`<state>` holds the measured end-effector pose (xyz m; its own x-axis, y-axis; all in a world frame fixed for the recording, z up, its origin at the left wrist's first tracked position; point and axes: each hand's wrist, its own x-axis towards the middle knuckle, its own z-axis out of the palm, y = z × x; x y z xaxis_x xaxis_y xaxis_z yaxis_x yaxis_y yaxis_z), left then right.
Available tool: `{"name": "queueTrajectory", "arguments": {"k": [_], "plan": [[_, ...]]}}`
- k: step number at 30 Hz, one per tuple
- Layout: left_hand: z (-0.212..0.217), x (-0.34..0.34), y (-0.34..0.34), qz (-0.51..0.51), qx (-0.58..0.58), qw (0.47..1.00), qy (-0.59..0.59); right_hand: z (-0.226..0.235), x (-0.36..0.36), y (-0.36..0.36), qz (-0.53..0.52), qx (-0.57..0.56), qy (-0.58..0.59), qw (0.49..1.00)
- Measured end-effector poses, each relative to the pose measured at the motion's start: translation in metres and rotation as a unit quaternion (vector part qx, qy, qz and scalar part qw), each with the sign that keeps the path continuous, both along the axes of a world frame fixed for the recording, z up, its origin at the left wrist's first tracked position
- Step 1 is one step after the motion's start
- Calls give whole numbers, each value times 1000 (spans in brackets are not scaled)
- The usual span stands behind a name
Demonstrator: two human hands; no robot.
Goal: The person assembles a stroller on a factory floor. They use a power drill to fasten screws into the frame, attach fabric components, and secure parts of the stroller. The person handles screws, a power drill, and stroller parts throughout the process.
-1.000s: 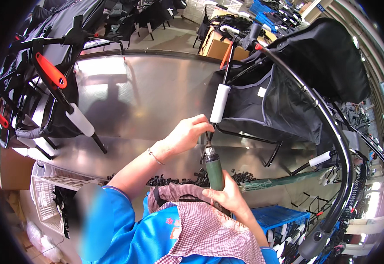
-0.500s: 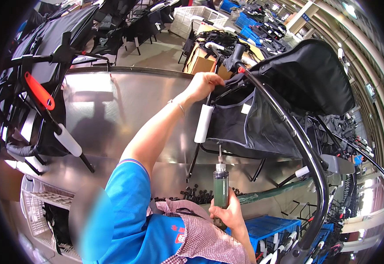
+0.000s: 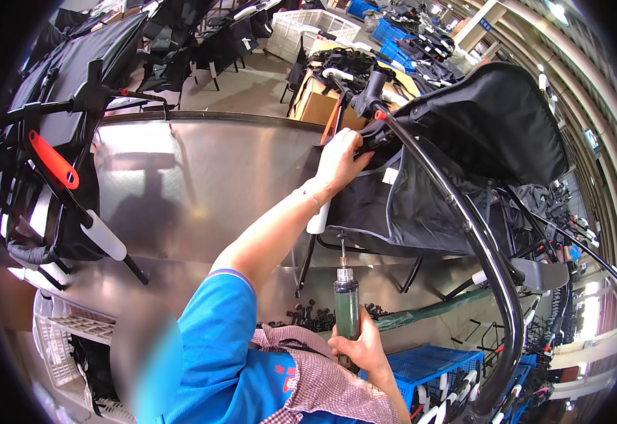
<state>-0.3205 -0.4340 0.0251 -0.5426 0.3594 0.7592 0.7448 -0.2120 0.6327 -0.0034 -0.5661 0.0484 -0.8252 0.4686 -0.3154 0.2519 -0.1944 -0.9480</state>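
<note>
A black stroller [image 3: 428,205] with a fabric seat and a rounded canopy [image 3: 492,127] stands on the metal bench before me. My left hand [image 3: 340,162] is closed at the side of its seat, fingers curled over the dark fabric edge beside the side tube. Just below, a white sleeve [image 3: 317,220] shows on that tube, partly covered by my wrist. In my right hand [image 3: 365,345] is an upright green power screwdriver [image 3: 347,311]. Its thin bit points up at the seat's lower front edge; whether the tip touches a screw is too small to tell.
Another black stroller [image 3: 61,191] with a red strap-like piece [image 3: 54,161] stands at left. Small black parts [image 3: 312,316] lie along the bench's near side. A blue crate [image 3: 428,367] is at lower right, a white crate [image 3: 57,339] at lower left. Cardboard boxes [image 3: 312,106] stand beyond the bench.
My left hand has moved down and slightly right along the seat side, its fingers now curled over the fabric. The screwdriver in my right hand has shifted slightly left in view.
</note>
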Motion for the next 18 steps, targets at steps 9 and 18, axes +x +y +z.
{"name": "queueTrajectory", "arguments": {"k": [9,18], "plan": [[-8,-14,-10,14,62,998,-24,0,0,3,7,22,-9,1000],[-10,17,-7,73,73,994,33,-2,-4,11,-3,11,11,1000]]}}
